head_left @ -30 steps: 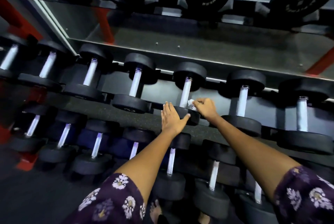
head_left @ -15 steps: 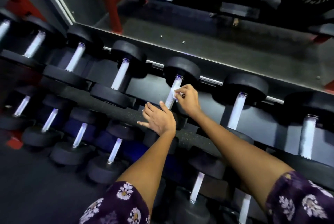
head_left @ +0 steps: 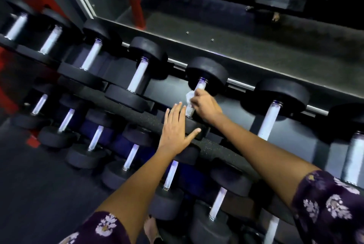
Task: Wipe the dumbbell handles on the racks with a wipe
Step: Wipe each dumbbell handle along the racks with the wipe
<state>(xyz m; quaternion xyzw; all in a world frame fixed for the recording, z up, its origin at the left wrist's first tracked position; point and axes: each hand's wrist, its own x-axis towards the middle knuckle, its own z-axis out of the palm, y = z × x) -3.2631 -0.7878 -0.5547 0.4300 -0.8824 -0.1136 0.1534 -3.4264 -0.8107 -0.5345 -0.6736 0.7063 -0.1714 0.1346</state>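
Flattened since before, left hand [head_left: 175,129] presses the dumbbell head [head_left: 194,125]; right hand [head_left: 204,105] pinches wipe [head_left: 190,96] around handle [head_left: 201,87].

Black dumbbell heads [head_left: 206,70], silvery-white handles [head_left: 138,76], white wipe [head_left: 190,96], dark purple sleeves [head_left: 331,210] with pale flowers, red frame [head_left: 136,3]

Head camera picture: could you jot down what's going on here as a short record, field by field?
Setting: dumbbell rack with upper and lower rows
Right hand: grips a white wipe round a handle
Dumbbell being wiped: upper row, middle of view
Left hand: flat, fingers straight, resting on that dumbbell's near weight
Clothing: dark floral sleeves
Behind rack: mirror
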